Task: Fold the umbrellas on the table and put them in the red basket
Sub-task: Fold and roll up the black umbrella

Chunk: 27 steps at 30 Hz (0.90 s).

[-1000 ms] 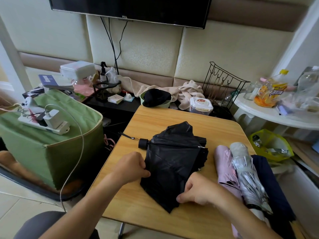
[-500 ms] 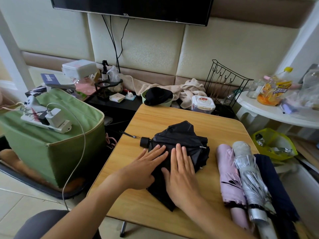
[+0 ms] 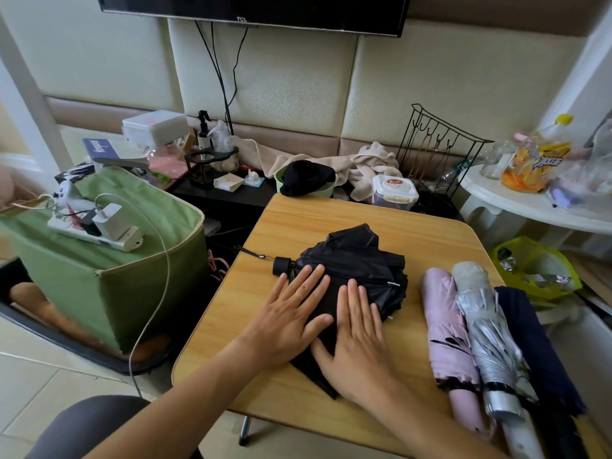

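Currently both hands lie flat, fingers straight and spread, on the black umbrella [image 3: 351,279]: the left hand [image 3: 291,313] presses the cloth near the handle end, and the right hand [image 3: 356,329] presses the near part, the two thumbs close together. Neither hand grips or pinches anything. The black umbrella rests on the wooden table [image 3: 331,220], its round handle cap [image 3: 281,265] pointing left with a wrist strap [image 3: 251,252] trailing toward the table edge. Its cloth is collapsed but loose and rumpled, so the step in hand appears to be flattening the panels before rolling. The next move likely calls for gathering the flaps around the shaft and wrapping them tight, then fastening the strap. On the right side of the table lie a pink umbrella [image 3: 447,329], a silver umbrella [image 3: 486,329] and a dark blue umbrella [image 3: 533,339], side by side and touching. No red basket can be identified in this view. Left of the table stands a green fabric bin [image 3: 132,276] carrying a power strip [image 3: 96,235]. Behind the table are a padded wall [image 3: 298,87], a television [image 3: 251,8], a wire rack [image 3: 440,144] and a white side table [image 3: 530,207].
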### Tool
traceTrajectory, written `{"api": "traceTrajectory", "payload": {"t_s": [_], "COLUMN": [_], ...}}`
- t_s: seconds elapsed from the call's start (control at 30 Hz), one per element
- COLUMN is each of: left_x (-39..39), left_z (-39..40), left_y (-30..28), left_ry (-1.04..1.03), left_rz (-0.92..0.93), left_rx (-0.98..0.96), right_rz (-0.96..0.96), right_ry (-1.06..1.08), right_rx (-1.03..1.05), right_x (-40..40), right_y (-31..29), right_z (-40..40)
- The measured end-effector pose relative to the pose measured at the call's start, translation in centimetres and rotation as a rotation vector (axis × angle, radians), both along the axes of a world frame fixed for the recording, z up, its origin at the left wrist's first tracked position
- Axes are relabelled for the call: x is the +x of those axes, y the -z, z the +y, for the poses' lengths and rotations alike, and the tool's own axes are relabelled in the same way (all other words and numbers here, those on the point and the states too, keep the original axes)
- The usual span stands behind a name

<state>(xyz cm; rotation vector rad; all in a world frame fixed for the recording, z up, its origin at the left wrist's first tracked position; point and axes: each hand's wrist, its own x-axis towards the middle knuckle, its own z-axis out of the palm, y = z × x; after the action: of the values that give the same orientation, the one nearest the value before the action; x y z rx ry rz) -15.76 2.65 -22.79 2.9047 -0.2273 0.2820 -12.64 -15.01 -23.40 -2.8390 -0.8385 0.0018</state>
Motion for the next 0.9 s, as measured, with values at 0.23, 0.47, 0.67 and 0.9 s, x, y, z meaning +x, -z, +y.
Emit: {"api": "traceTrajectory", "payload": {"t_s": [0.23, 0.47, 0.67, 0.9], "left_x": [0.0, 0.3, 0.2, 0.3], "left_z": [0.7, 0.4, 0.3, 0.5], "left_y": [0.3, 0.5, 0.5, 0.8], "left_ry": [0.01, -0.012, -0.014, -0.004], "left_rz": [0.053, 0.079, 0.074, 0.051], "left_rx": [0.037, 0.087, 0.079, 0.063], "right_rz": [0.098, 0.342, -0.091, 0.485], "right_ry": [0.038, 0.037, 0.234, 0.309], "right_rx": [-0.084, -0.215, 0.289, 0.658], "right_x": [-0.7, 2.6, 11.2, 15.1], "right_y": [-1.0, -8.1, -12.6, -12.0], "right_z": [-2.3, -1.2, 0.6, 1.2]}}
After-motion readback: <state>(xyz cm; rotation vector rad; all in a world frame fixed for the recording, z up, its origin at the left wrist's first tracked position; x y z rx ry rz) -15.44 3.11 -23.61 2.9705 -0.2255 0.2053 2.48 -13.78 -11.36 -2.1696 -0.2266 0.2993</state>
